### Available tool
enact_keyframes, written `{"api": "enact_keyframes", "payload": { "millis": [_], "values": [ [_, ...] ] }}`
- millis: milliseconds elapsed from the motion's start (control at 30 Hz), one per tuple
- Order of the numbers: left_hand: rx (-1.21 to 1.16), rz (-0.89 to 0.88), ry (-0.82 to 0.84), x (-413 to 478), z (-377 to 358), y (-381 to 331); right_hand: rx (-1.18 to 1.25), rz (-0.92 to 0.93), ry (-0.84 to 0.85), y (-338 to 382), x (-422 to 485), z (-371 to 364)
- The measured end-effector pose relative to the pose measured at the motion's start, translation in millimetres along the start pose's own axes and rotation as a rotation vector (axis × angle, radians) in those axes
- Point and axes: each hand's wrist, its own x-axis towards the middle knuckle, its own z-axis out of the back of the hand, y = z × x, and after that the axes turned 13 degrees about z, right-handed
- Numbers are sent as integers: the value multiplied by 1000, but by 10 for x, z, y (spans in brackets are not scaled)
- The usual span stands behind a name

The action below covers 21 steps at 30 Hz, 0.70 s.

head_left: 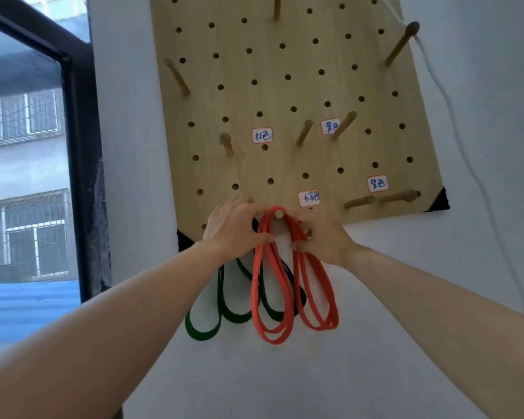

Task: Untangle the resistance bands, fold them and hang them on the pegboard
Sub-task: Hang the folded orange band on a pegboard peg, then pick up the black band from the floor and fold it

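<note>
Left hand [236, 229], right hand [322, 238] on flat red band [263, 228], round wooden peg [279, 213]

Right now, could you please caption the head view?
Left hand and right hand hold red rubber resistance band on wooden peg, green band behind.

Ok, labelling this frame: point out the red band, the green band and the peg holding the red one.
red band [255, 297], head view, left hanging strand
green band [200, 334], head view, lowest loop
peg [279, 213], head view, round tip

The looped rubber resistance band [256, 285] was orange-red, the second looped band [201, 335] dark green. The pale wooden pegboard [273, 95] had regular dark round holes.
</note>
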Motion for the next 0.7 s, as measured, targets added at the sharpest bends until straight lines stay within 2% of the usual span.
{"api": "enact_keyframes", "payload": {
  "millis": [167, 267, 333, 500, 600, 700],
  "values": [
    [-137, -25, -171, -538, 45, -31, 18, -220, -49, 248, -449, 26],
    [-286, -48, -154, -1053, 44, -103, 52, -284, -34, 482, -877, -2],
    [-364, -39, -13, -1442, -23, -101, 119, -310, -16, 628, -1227, -70],
    [-451, 126, 403, -2387, -467, 27, 320, -449, 112, 868, -2124, -302],
    [-513, 217, 541, -3041, -830, 42, 310, -521, 315, 884, -2707, -585],
    [-511, 322, 754, -3864, -1248, 29, 295, -613, 609, 927, -3406, -933]
  ]
}}
